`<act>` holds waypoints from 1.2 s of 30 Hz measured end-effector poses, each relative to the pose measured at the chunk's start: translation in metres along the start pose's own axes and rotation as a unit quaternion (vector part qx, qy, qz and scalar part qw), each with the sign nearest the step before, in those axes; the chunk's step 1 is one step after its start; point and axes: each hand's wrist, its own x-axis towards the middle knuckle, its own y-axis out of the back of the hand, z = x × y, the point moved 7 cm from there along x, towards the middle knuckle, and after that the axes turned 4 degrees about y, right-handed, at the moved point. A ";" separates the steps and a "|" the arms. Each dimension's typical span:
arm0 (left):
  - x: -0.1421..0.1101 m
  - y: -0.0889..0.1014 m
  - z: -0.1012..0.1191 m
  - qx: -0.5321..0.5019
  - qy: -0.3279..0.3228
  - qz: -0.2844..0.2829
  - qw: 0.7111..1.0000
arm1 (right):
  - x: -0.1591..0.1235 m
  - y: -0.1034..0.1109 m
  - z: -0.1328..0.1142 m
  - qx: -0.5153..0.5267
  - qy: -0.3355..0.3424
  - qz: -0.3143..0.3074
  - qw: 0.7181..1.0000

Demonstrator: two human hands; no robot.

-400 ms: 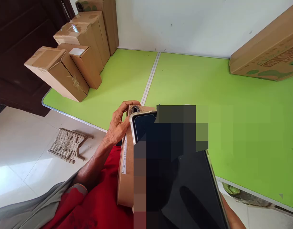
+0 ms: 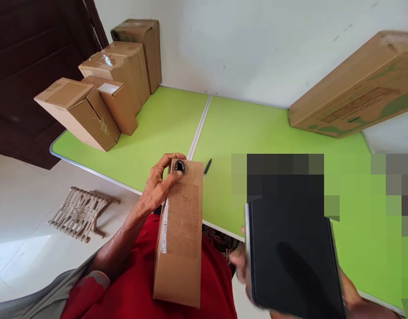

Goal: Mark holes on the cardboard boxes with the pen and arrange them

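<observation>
My left hand (image 2: 159, 184) grips the upper end of a narrow cardboard box (image 2: 182, 248), which rests upright against my red shirt. The thumb lies beside a dark hole (image 2: 179, 167) ringed with black scribbles. A white barcode label (image 2: 164, 228) runs along the box's left edge. To the right, my right hand (image 2: 240, 262) wraps round a phone (image 2: 293, 252) with a dark screen; its fingers show at the phone's left side and most of the palm is hidden behind it. Beyond the box's top right corner a black pen (image 2: 208, 166) lies on the green table (image 2: 250, 128).
Several cardboard boxes (image 2: 84, 115) stand on the table's left side. A large printed carton (image 2: 350, 102) leans at the back right by the wall. A woven stool (image 2: 80, 212) is on the floor to the left. Blurred blocks cover part of the phone and table.
The phone has moved right with my right hand, away from the front of the box. The box, the pen and my right fingers now show. My left hand keeps its grip.
</observation>
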 end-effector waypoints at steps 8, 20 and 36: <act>-0.003 0.004 0.005 0.009 -0.013 0.005 1.000 | 0.069 0.054 0.028 -0.006 -0.051 0.157 0.986; -0.004 0.010 0.007 -0.013 -0.025 0.013 1.000 | 0.106 0.104 0.064 -0.091 -0.040 0.203 0.974; -0.008 0.018 -0.008 -0.049 -0.009 0.033 0.998 | 0.102 0.112 0.049 -0.426 -0.078 0.183 0.882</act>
